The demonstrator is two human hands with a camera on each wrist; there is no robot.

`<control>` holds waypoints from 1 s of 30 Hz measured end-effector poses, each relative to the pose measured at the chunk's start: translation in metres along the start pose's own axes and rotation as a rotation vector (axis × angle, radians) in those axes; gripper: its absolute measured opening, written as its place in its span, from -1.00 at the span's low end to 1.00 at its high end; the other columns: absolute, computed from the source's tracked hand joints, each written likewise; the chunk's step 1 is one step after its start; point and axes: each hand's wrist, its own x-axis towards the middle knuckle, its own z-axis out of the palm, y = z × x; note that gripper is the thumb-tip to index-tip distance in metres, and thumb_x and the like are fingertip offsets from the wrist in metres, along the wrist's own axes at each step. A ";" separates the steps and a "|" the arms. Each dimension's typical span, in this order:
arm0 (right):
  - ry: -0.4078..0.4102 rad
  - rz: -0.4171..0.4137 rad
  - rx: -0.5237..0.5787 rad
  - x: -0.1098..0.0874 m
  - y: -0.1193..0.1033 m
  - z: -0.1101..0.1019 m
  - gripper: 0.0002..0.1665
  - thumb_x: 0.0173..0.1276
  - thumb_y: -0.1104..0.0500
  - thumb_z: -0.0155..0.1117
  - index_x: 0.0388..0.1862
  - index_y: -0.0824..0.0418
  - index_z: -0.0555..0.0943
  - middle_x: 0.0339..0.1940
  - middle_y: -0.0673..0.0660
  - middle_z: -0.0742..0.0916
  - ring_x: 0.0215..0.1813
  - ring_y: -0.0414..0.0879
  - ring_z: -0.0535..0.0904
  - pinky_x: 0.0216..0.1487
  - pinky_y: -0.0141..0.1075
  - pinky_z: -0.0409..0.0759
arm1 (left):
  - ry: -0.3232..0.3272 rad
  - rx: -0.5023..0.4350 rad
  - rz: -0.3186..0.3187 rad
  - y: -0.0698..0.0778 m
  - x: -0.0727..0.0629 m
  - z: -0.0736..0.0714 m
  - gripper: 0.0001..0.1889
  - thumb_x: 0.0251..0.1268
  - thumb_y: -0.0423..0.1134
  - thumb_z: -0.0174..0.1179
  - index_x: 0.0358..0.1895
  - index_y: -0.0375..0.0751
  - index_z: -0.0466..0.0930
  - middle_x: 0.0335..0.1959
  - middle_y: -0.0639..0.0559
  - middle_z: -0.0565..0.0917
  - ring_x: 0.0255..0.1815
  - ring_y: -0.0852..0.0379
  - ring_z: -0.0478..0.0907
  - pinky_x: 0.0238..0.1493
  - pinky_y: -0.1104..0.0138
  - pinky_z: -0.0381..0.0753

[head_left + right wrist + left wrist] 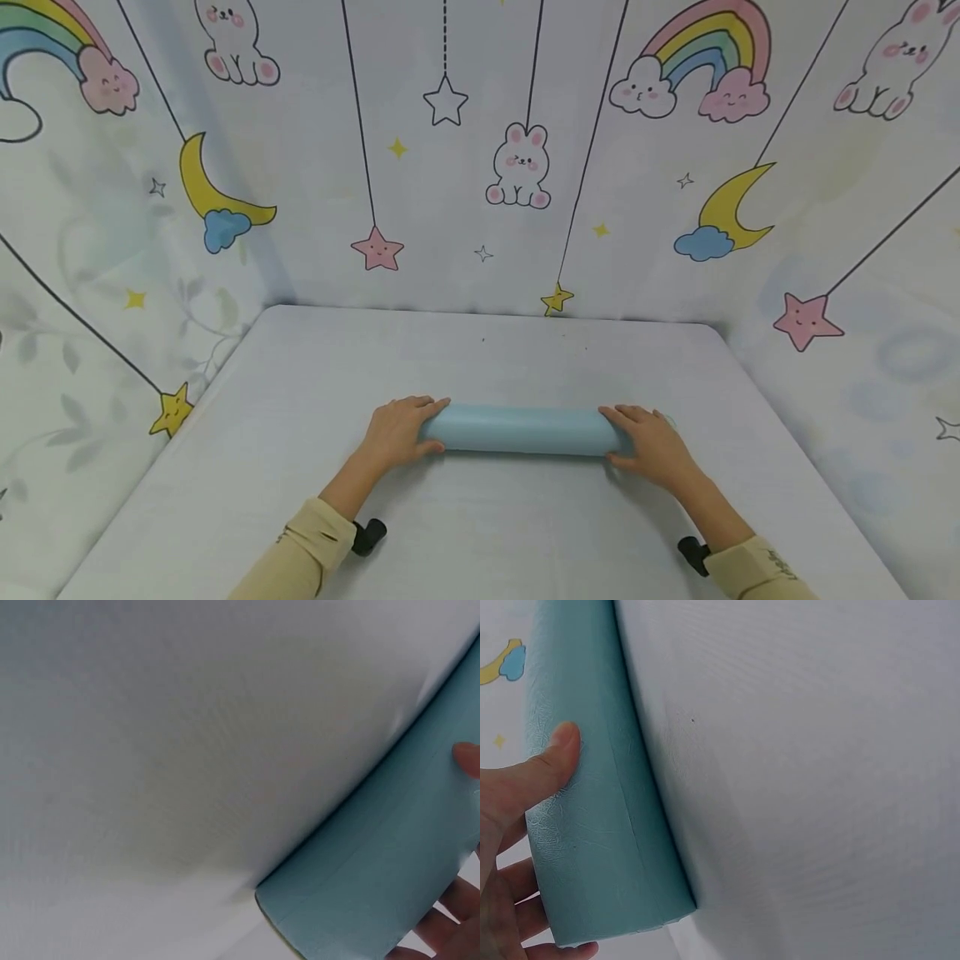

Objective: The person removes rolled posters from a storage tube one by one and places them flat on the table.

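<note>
A light blue roll [525, 429] lies crosswise on the white-covered table. Its surface looks smooth in the head view and faintly creased in the left wrist view, where a straight seam or edge runs along it. My left hand [402, 431] grips the left end, thumb on the near side and fingers over the far side. At the other end my right hand [654, 446] holds it the same way. The left thumb [566, 742] presses on the roll's side. Only part of the right hand [457, 922] shows in the right wrist view. What the roll is made of, I cannot tell.
The white table [495, 517] stretches around the roll, with a few tiny dark specks near its back edge. Fabric walls [315, 167] printed with rabbits, stars, moons and rainbows stand behind and at both sides. A small black device [369, 537] sits at each wrist.
</note>
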 end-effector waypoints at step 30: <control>-0.067 -0.224 -0.042 0.051 -0.071 0.013 -0.10 -0.10 -0.07 0.50 0.26 0.11 0.39 0.02 0.25 0.59 0.03 0.14 0.53 -0.05 0.06 0.46 | -0.019 0.002 -0.024 0.003 0.000 -0.002 -0.29 -0.16 0.12 0.39 0.18 0.01 0.48 0.02 -0.02 0.57 -0.01 -0.05 0.52 -0.16 0.04 0.51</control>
